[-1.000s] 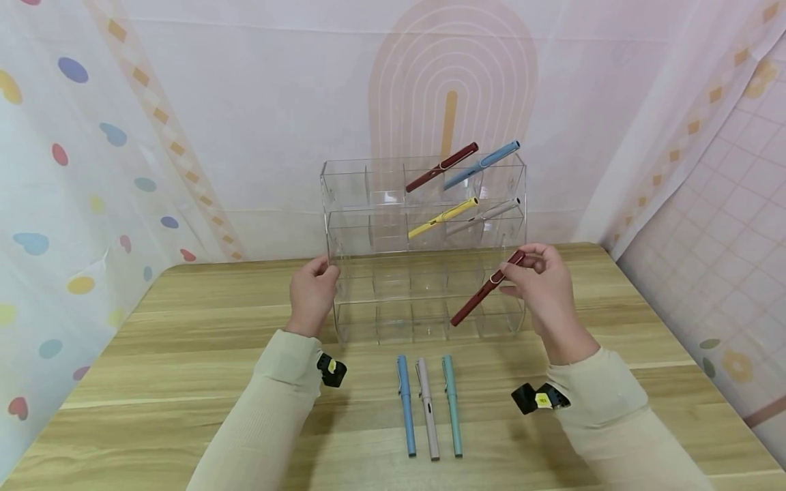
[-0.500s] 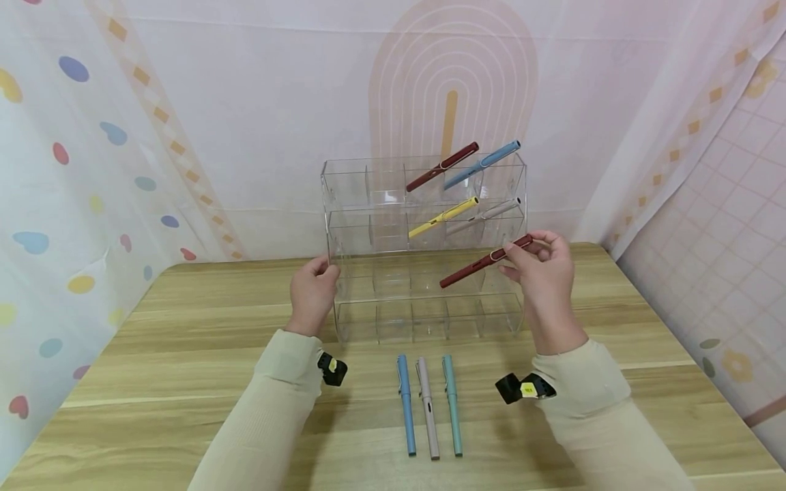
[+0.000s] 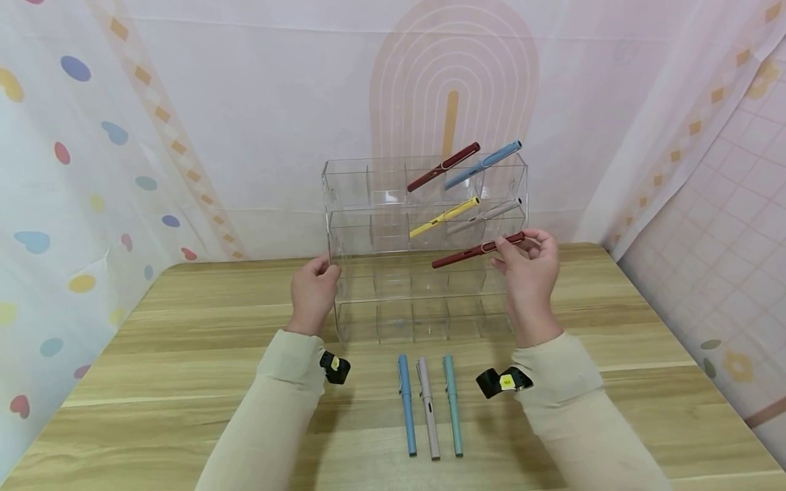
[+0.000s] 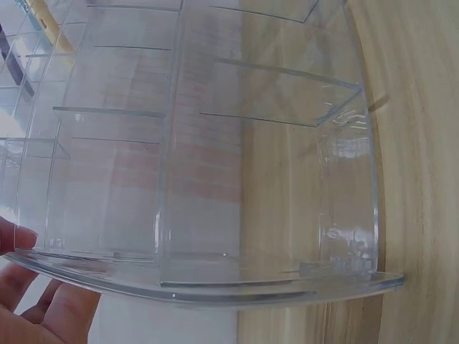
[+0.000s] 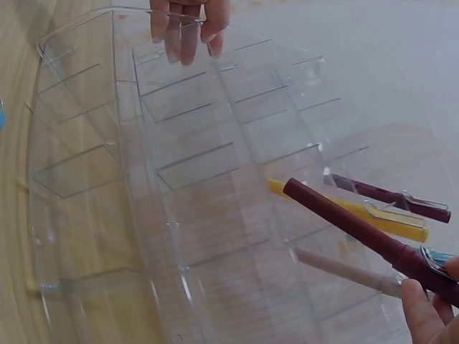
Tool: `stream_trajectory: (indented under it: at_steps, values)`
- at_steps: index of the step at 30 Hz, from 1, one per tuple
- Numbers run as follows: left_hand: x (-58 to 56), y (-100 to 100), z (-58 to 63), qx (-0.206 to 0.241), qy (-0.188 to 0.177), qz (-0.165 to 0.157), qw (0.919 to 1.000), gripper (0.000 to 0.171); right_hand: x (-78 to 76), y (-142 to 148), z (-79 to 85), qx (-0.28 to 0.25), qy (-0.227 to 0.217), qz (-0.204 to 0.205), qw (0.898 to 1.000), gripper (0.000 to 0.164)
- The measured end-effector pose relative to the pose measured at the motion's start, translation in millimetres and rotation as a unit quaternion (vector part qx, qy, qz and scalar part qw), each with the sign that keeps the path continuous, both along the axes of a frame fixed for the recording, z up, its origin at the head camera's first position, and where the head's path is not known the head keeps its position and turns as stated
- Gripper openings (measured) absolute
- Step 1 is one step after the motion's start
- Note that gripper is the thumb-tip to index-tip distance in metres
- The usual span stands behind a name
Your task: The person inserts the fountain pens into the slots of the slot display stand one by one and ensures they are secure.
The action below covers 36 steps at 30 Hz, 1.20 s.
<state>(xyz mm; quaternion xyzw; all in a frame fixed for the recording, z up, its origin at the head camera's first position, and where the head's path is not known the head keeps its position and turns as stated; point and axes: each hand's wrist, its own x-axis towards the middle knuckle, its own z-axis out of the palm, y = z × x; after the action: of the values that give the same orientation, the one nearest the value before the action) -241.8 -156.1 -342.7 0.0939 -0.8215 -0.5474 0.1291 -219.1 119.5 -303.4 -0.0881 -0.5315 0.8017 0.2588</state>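
A clear acrylic rack (image 3: pixel 430 298) with several tiers of compartments stands on the table. My left hand (image 3: pixel 313 293) grips its left side wall, thumb on the inner face and fingers outside in the left wrist view. My right hand (image 3: pixel 529 286) pinches a dark red pen (image 3: pixel 457 257) by its capped end, the other end pointing left in front of the third tier. Above it, a yellow pen (image 3: pixel 443 217) and a grey pen (image 3: pixel 485 216) lean in the second tier. Another dark red pen (image 3: pixel 443 167) and a blue pen (image 3: pixel 483 165) lean in the top tier.
Before the rack, a light blue pen (image 3: pixel 406 409), a pale mauve pen (image 3: pixel 428 409) and a teal pen (image 3: pixel 453 409) lie side by side on the wooden table (image 3: pixel 184 382). A patterned curtain (image 3: pixel 264 102) hangs behind the rack.
My right hand has moved up, then left, bringing the dark red pen from the lowest tier's height to the third tier and turning it flatter. The left hand stays on the rack.
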Motion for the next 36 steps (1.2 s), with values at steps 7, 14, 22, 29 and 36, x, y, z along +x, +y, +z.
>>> stream_trajectory:
  at_steps: [7, 14, 22, 29, 36]
  values:
    - [1.3, 1.2, 1.6, 0.009, -0.007, -0.002, 0.9999, 0.039, -7.9, -9.2, -8.6, -0.001, -0.011, -0.006, 1.000, 0.036]
    - [2.0, 0.9, 1.0, 0.006, -0.008, -0.005, 0.9999, 0.039, -10.5, -18.2, -16.4, 0.006, -0.019, 0.000, 1.000, 0.035]
    - [1.2, -0.1, -0.6, 0.016, -0.002, -0.009, 0.9998, 0.038, -13.4, -25.2, -23.7, 0.013, -0.041, 0.007, 0.999, 0.035]
    - [1.9, -1.0, 0.3, 0.018, -0.007, -0.010, 0.9998, 0.037, -13.8, -32.0, -29.1, 0.034, -0.050, 0.017, 0.998, 0.035]
    - [1.7, -2.0, 0.3, 0.021, -0.011, -0.011, 0.9997, 0.037, -12.9, -37.5, -28.9, 0.041, -0.061, 0.024, 0.997, 0.035]
